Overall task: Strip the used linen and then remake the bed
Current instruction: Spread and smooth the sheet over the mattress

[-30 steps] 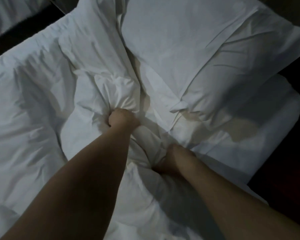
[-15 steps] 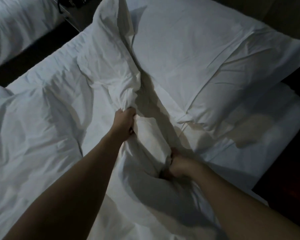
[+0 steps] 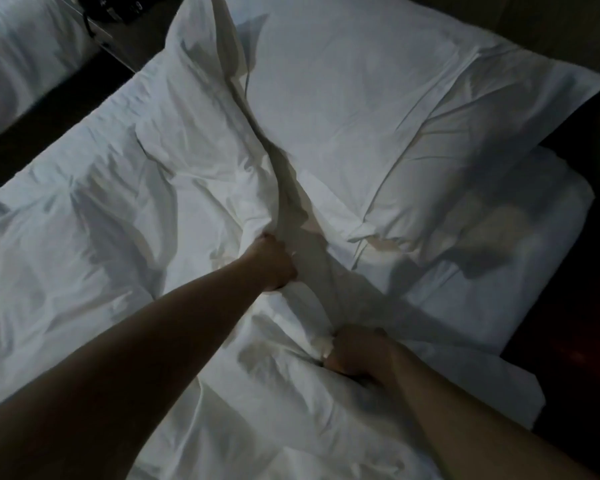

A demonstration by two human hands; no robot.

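On the bed, left hand (image 3: 274,263) and right hand (image 3: 355,351) clutch crumpled white duvet (image 3: 101,237)

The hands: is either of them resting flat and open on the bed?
No. The left hand and the right hand each grip a bunch of the white duvet cover with curled fingers.
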